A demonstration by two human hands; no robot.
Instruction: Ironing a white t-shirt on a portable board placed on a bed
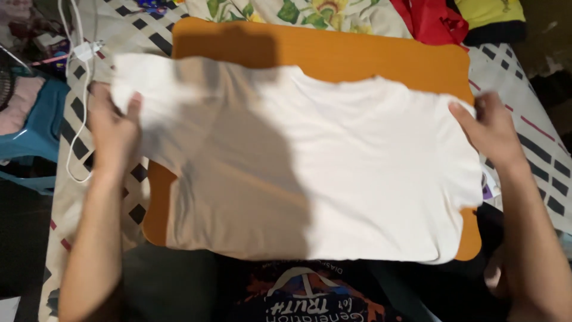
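The white cotton T-shirt lies spread flat across an orange rectangular board with rounded corners, which rests on a bed covered by a cream sheet with black diamond checks. Judging from how it lies, the spreading looks mostly done: the body is smooth and nearly square on the board, while only the far-left sleeve is raised and not yet laid down, and no fold shows in the body.

At the left edge, the left hand pinches the sleeve cloth, thumb on top and fingers curled under, forearm running up from the near side. A white charging cable trails just beside it on the bed.

At the right edge, the right hand rests on the shirt's side with fingers loosely closed around the hem; how firm the grip is I cannot tell. A red cloth sits far right.
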